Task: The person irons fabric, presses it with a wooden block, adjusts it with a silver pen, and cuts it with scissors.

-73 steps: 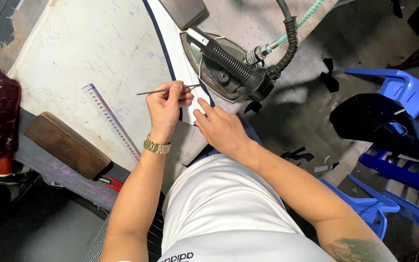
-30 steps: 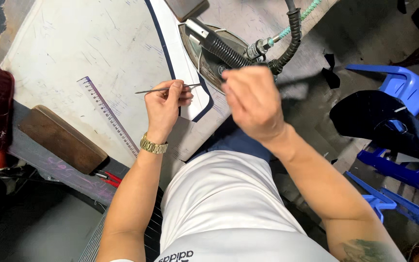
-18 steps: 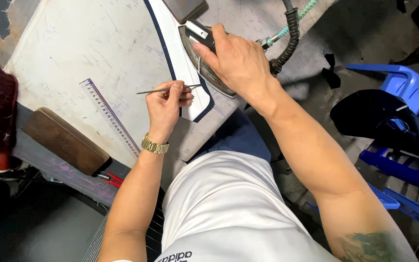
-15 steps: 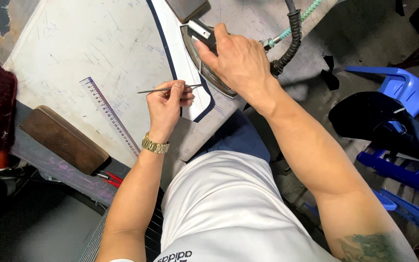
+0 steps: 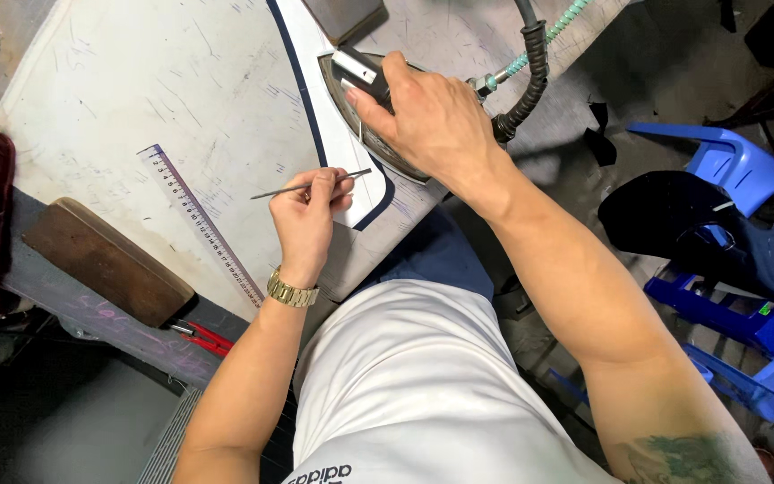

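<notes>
Your right hand (image 5: 436, 116) is gripping the iron (image 5: 360, 108), fingers wrapped round its handle, on the white bench (image 5: 118, 99). Your left hand (image 5: 306, 220) is pinching a thin metal rod (image 5: 288, 188) just beside the navy-edged white fabric piece (image 5: 338, 170).

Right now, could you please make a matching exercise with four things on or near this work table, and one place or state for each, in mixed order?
Things:
1. thin metal tool
2. iron
3. ruler
4. wooden block

Places or states:
A. lies flat on the table, left of the left hand
B. gripped at its handle by the right hand
C. sits at the table's near left edge
D. pinched in the fingers of the left hand

Pairs: 1-D, 2-B, 3-A, 4-C
</notes>
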